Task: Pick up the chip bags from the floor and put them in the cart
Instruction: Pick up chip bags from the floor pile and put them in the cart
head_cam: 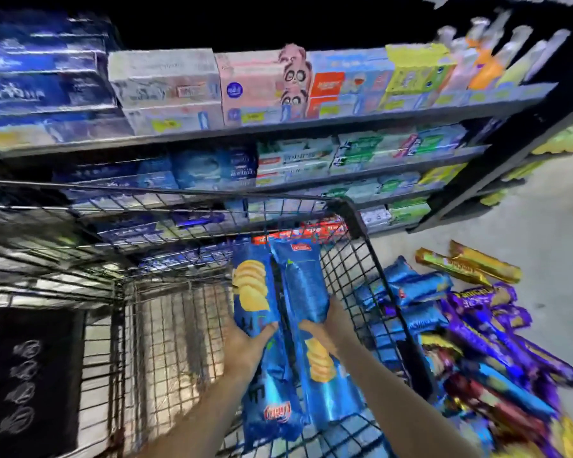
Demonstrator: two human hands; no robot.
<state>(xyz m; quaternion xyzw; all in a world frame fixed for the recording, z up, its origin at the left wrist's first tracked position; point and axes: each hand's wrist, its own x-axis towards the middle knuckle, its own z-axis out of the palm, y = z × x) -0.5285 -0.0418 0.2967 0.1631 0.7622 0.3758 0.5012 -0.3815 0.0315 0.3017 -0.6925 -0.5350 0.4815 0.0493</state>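
Several tiers of black metal shelving [311, 125] fill the upper half of the frame, stocked with boxed goods too blurred to read; their left end dissolves into motion smear. Below, a black wire shopping cart [356, 259] takes up the lower left and centre, its near edge cut off by the bottom of the frame, its mesh floor showing bare where it is visible. At the lower right, on the pale floor, lies a heap of long foil chip bags [477, 342] in blue, purple, gold and dark red, partly hidden behind the cart's right wall and running out of the frame. Over the cart basket, at centre, two long blue chip bags are held side by side. The left hand [245, 350] grips the left blue bag [252, 292], fingers curled round its edge. The right hand [325, 328] holds the right blue bag [306, 282], thumb across its front, the other fingers hidden behind.
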